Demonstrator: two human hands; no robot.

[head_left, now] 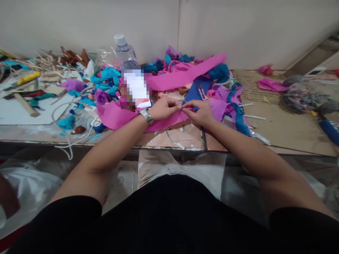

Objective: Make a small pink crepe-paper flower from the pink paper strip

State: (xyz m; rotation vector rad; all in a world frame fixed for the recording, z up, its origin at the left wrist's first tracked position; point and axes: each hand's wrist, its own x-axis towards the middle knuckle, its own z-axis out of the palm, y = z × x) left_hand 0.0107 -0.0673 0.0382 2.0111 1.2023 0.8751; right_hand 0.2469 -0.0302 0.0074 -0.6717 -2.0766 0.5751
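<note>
You look to be at a pinching part, working the paper with just your fingertips. Your left hand (168, 108) has its thumb and pointing finger closed on the edge of the pink paper strip (164, 124). Your right hand (200, 112) nips the paper too, thumb and pointing finger pressed close, so the tips of both hands nearly touch. The spot is too small to tell if the paper is folded there. I would say the next move calls for tiny, soft finger moves, with one hand holding firm while the other shapes. The paper looks thin, so a hard tug could rip it.

The pink paper strip is in front of you, over the near part of the table (172, 138). Its long way goes from side to side, across your body. It bends like a smile, with the belly toward you. The right end points up a little, to your fingertips. The left part curls up and away from you, passing under your left wrist, near the phone (137, 86).

A second pink strip (182, 76) lies farther back. It slants up to the right, to a narrow tip. I cannot tell if both strips join behind the phone. A blue card (192, 94) sits just past your fingers.
</note>
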